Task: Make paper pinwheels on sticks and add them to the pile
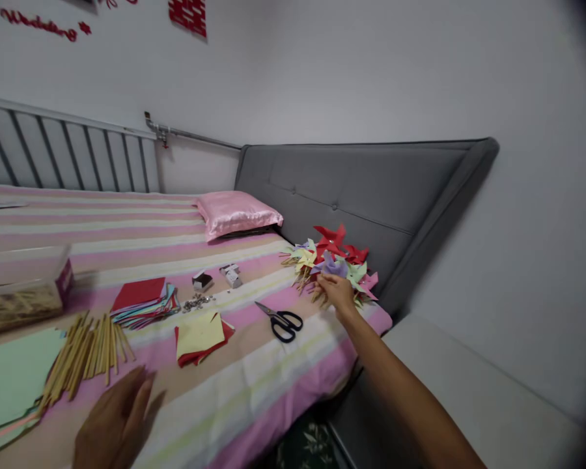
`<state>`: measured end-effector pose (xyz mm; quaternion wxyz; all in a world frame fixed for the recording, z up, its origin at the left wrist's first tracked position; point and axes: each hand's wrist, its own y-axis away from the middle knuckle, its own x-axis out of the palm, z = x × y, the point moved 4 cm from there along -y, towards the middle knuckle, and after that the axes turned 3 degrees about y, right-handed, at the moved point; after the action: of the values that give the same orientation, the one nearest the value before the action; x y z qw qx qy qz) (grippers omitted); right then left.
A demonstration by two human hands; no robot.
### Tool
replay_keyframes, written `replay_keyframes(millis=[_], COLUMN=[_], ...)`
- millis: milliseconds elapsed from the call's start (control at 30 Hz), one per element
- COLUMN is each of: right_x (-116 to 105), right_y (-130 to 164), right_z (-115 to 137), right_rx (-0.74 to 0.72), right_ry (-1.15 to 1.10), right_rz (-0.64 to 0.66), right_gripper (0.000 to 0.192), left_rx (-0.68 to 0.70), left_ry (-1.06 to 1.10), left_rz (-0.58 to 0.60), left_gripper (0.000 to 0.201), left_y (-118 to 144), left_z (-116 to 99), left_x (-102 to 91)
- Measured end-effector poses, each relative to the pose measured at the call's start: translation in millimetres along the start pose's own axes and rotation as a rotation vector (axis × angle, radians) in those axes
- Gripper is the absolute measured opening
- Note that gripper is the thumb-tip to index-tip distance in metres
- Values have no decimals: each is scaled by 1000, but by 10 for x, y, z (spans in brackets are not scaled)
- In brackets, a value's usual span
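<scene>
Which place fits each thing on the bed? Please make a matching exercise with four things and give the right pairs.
Things:
1. scissors
2. pillow
3. sticks
4. pinwheels

Places:
A. at the headboard, under the right hand
B. near the left hand
C. far end of the bed, by the wall
D. between the yellow paper and the pinwheels

Pairs: 1-D, 2-C, 3-B, 4-A
</scene>
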<state>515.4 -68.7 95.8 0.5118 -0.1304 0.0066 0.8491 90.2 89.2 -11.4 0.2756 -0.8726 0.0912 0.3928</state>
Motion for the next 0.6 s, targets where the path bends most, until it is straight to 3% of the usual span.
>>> replay_keyframes(millis=[67,167,300,433,600], right_x=[-348,-795,-1210,-1378,-1315], right_y=[-56,-133,-262,-450,-721], right_z=[-141,-270,-282,-248,-280], right_rx=[54,123,148,130,28], right_ry=[67,176,274,359,446], right_rz=[-67,-140,-206,-221,-262], right_gripper=[23,23,30,30,31], left_rx=[-36,56,129,129,95], left_ry=[-33,-83,-163,-176,-150], left_rz=[57,80,105,90,97], left_gripper=[43,51,59,63,60], left_y=[161,329,453,503,545], left_z=[54,86,129,121,50], left_x=[-21,0,84,102,59])
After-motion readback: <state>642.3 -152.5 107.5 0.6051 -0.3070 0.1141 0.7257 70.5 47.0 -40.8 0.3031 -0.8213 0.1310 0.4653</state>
